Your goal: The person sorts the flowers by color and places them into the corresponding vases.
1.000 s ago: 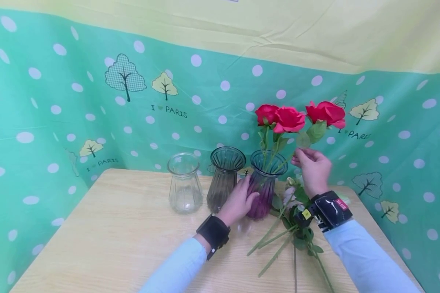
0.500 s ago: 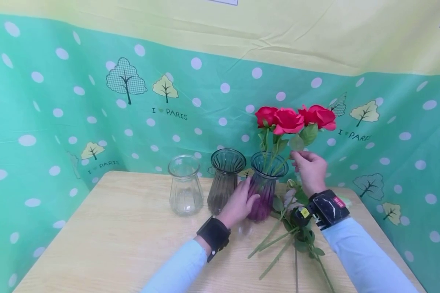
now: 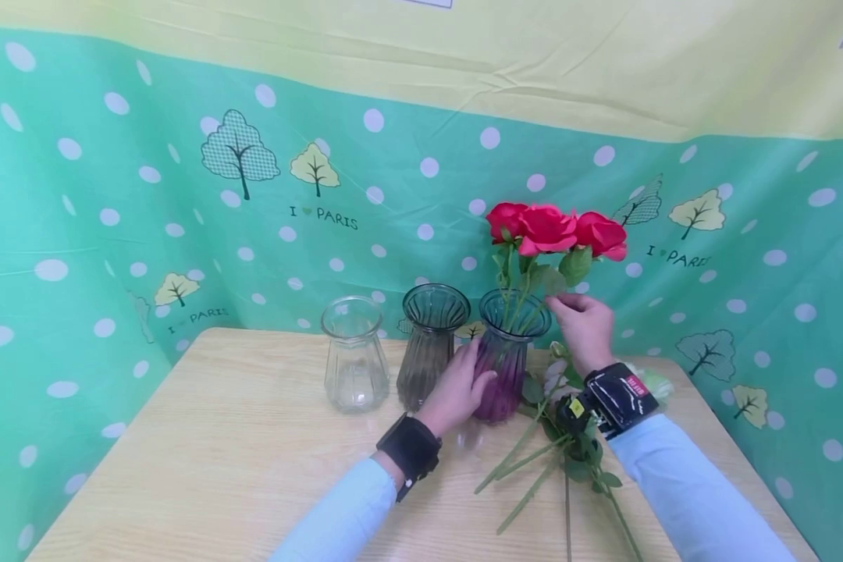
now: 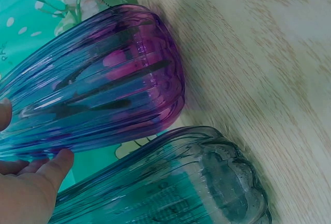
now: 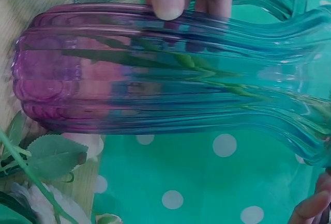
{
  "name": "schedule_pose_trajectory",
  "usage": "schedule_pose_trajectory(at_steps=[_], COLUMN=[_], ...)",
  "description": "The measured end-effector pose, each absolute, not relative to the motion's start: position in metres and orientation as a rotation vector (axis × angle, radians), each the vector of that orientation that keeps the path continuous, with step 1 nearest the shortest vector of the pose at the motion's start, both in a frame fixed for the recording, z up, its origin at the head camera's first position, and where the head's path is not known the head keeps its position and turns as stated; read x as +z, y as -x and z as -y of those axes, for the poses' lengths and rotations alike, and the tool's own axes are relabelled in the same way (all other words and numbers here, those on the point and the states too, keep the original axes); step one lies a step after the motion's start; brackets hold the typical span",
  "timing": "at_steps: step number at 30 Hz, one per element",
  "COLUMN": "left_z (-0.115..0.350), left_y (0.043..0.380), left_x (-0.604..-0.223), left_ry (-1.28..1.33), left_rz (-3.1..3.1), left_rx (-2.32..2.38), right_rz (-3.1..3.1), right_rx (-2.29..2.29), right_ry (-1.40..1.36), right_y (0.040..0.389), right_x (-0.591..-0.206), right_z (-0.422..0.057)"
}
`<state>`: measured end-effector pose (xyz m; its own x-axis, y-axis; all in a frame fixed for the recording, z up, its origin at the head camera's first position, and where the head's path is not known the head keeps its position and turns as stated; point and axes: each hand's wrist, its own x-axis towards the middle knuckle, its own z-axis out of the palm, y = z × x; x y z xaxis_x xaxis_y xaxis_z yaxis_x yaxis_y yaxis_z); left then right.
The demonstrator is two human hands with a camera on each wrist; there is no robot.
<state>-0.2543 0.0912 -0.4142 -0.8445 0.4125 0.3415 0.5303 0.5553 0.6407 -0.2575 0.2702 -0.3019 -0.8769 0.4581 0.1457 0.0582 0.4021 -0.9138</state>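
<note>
A ribbed glass vase (image 3: 500,378), blue-green above and purple below, stands upright on the table. My left hand (image 3: 455,387) holds its left side, thumb toward me; in the right wrist view the fingers show through the glass behind it. Two red roses (image 3: 546,229) lean in the vase. My right hand (image 3: 583,328) pinches a third red rose (image 3: 601,236) just below its leaves, close by the right of the rim. In the right wrist view, green stems (image 5: 217,81) show inside the vase, and part of the right hand (image 5: 315,203) appears at the lower right corner.
Left of the purple vase stand a smoky grey vase (image 3: 427,355) and a clear vase (image 3: 355,371). Loose pale flowers with long green stems (image 3: 530,499) lie on the table (image 3: 253,445) under the right forearm. A green dotted cloth (image 3: 309,265) hangs behind.
The right hand and its rose have moved left, bringing the bloom beside the other two. The left hand and the vases have stayed in place.
</note>
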Motion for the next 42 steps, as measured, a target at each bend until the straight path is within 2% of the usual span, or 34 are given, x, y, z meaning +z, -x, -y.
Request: schedule_pose_trajectory(at_steps=[11,23,42], left_z=[-0.093,-0.096,-0.093], left_y=[0.253,0.251,0.255], left_x=[-0.413,-0.414,-0.420], left_ry=[0.804,0.810,0.766], left_rz=[2.639,2.617,2.616], left_rx=[-1.159,-1.170,-1.209], right_rz=[2.387,2.595,2.556], right_rx=[1.458,1.309,1.551], right_ry=[0.399,0.224,0.203], right_y=[0.257,0.255,0.233], right_x=[-0.304,-0.301,-0.301], right_z=[-0.270,-0.267,-0.290])
